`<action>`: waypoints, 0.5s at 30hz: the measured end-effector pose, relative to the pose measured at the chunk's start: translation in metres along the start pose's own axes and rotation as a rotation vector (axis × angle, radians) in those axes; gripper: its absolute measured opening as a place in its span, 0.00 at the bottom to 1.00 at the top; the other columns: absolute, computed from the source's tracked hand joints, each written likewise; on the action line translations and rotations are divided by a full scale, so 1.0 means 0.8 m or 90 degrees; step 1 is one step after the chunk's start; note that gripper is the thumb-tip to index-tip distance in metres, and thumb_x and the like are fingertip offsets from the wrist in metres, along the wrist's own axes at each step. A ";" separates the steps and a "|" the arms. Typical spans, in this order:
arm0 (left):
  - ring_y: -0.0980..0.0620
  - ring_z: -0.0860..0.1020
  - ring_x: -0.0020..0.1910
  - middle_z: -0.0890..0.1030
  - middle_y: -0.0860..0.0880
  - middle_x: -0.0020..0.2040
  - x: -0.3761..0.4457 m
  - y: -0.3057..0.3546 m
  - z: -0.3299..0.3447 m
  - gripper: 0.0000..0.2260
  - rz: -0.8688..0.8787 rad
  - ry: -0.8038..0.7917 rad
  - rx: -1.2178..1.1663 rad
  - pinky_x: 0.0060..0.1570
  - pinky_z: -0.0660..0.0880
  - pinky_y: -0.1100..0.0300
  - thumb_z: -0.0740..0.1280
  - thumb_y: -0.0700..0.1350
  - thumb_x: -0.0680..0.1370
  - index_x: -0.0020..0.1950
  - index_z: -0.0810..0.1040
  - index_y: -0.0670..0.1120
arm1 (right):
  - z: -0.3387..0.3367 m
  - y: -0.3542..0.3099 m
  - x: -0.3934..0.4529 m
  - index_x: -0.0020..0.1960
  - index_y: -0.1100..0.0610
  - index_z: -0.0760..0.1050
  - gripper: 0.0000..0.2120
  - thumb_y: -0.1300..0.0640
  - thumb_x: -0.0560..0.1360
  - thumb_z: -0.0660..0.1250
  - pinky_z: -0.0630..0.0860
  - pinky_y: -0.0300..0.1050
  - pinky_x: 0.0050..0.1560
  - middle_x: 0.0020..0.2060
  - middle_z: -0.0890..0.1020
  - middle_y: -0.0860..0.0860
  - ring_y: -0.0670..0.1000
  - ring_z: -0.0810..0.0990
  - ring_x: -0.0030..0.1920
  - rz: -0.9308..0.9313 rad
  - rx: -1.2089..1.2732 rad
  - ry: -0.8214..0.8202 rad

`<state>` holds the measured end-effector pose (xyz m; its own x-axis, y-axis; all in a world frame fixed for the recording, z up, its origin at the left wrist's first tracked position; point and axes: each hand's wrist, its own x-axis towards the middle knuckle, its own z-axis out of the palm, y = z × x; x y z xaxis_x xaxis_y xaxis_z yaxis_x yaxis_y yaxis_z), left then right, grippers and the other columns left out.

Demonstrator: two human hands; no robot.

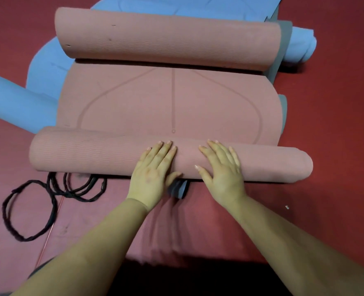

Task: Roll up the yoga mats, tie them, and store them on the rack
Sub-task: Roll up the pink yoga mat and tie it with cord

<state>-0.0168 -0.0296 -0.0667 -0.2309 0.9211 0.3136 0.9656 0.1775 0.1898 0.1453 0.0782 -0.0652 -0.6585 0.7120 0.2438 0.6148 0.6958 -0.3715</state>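
Two flat palms drive the roll: left hand [153, 167] and right hand [221, 167], fingers straight, press side by side on the near coil of the pink mat [172, 103], spreading pressure evenly. Black cords [38, 201] lie on the floor [326, 124] nearby for tying.

Both bare forearms reach forward, converging slightly. Left hand [155, 171] palm-down, fingers straight and close together, thumb tucked under toward the right. Right hand [222, 169] palm-down too, fingers slightly spread, thumb angled left. Hands near, not touching.
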 end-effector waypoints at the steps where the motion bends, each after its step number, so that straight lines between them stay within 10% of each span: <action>1: 0.42 0.73 0.65 0.76 0.41 0.65 0.010 -0.003 -0.001 0.26 -0.003 -0.013 0.002 0.66 0.61 0.51 0.61 0.56 0.75 0.66 0.74 0.40 | 0.003 -0.003 -0.004 0.64 0.54 0.75 0.24 0.43 0.74 0.60 0.57 0.52 0.70 0.65 0.75 0.54 0.54 0.69 0.67 -0.004 -0.003 0.012; 7: 0.39 0.76 0.62 0.77 0.40 0.63 0.054 -0.011 0.000 0.28 -0.054 -0.078 0.038 0.63 0.68 0.47 0.57 0.59 0.74 0.64 0.76 0.40 | 0.008 0.000 0.025 0.74 0.49 0.62 0.31 0.40 0.73 0.54 0.47 0.49 0.74 0.74 0.64 0.51 0.50 0.56 0.74 0.014 0.014 -0.109; 11: 0.37 0.71 0.66 0.72 0.40 0.68 0.052 0.002 -0.001 0.27 -0.116 -0.040 0.084 0.67 0.54 0.45 0.56 0.56 0.76 0.68 0.72 0.41 | -0.009 0.015 0.077 0.76 0.45 0.51 0.29 0.44 0.78 0.58 0.39 0.42 0.72 0.76 0.54 0.45 0.47 0.48 0.76 -0.012 0.007 -0.206; 15: 0.39 0.70 0.66 0.73 0.43 0.68 0.057 -0.004 0.001 0.27 -0.122 -0.044 0.098 0.67 0.53 0.45 0.55 0.57 0.77 0.70 0.71 0.43 | -0.005 0.010 0.073 0.71 0.51 0.67 0.27 0.42 0.75 0.57 0.47 0.47 0.72 0.71 0.68 0.52 0.51 0.65 0.72 0.004 -0.012 -0.074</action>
<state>-0.0304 0.0122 -0.0534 -0.4073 0.8864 0.2201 0.9133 0.3965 0.0934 0.1136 0.1257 -0.0507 -0.7001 0.7009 0.1363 0.6257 0.6942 -0.3558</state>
